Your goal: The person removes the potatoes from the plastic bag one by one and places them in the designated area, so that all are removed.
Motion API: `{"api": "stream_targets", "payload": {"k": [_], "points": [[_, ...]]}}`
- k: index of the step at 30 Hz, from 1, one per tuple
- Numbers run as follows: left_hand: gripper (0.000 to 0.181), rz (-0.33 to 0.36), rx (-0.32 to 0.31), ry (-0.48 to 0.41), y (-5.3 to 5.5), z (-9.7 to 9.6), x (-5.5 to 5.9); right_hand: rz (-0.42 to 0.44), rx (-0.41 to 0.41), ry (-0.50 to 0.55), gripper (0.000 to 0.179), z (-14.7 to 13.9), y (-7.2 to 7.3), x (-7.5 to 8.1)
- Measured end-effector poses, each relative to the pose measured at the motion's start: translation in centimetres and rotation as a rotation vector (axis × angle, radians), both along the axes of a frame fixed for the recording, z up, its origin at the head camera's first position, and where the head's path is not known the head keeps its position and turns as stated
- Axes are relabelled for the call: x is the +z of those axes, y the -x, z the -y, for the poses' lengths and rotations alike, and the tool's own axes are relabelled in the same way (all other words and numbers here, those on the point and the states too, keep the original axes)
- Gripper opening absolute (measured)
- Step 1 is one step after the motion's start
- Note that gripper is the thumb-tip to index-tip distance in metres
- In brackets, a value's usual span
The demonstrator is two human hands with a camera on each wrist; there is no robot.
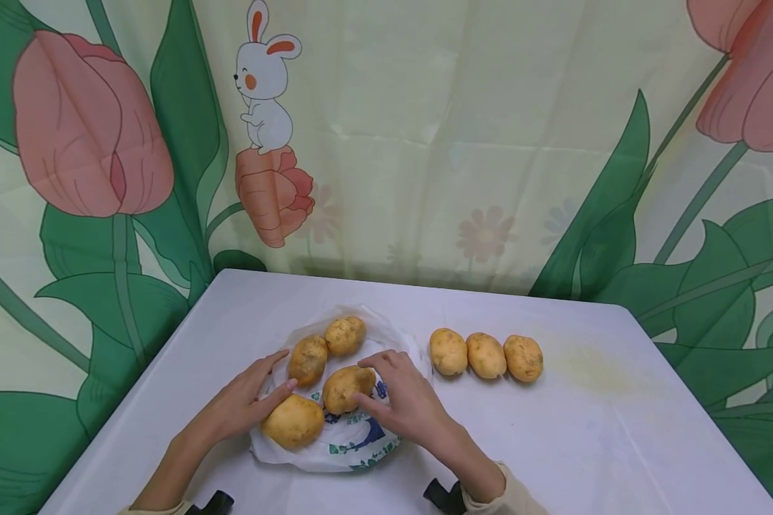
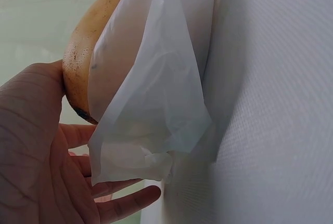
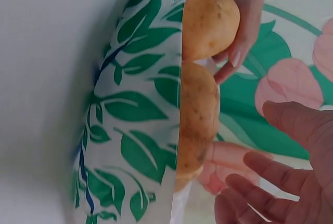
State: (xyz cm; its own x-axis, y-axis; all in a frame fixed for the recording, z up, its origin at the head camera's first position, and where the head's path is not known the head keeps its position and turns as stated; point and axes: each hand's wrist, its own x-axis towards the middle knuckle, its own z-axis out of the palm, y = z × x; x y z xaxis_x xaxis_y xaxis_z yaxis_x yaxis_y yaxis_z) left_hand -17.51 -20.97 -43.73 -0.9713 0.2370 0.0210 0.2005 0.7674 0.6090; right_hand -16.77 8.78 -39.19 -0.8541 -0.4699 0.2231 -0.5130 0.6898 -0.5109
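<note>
A white plastic bag [image 1: 335, 458] with green leaf print lies flattened on the table, and several potatoes sit on it. My left hand [image 1: 248, 400] is at the bag's left side, its thumb by the near-left potato [image 1: 293, 422] and its fingers beside the far-left potato [image 1: 308, 361]. Spread fingers of my right hand [image 1: 409, 400] stand around the right potato [image 1: 348, 390]; in the right wrist view a gap shows between that hand and the potatoes. Another potato [image 1: 345, 335] rests at the back of the bag. Neither hand grips anything.
To the right of the bag, three potatoes stand in a row: a left one [image 1: 448, 352], a middle one [image 1: 486, 355] and a right one [image 1: 523, 358]. The white tablecloth [image 1: 618, 436] has a faint yellowish stain. A printed curtain [image 1: 412, 143] hangs behind the table.
</note>
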Motion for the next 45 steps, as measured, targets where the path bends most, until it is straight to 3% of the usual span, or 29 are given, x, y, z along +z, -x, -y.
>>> {"api": "stream_targets", "payload": {"k": [16,45], "points": [[0.078,0.009,-0.001,-0.006,0.1,0.0,-0.1,0.021,0.082,-0.051,0.047,1.5,0.1,-0.8],[0.077,-0.002,-0.001,-0.003,-0.1,0.0,-0.2,0.081,0.049,-0.022,0.053,1.1,1.1,-2.0]]}}
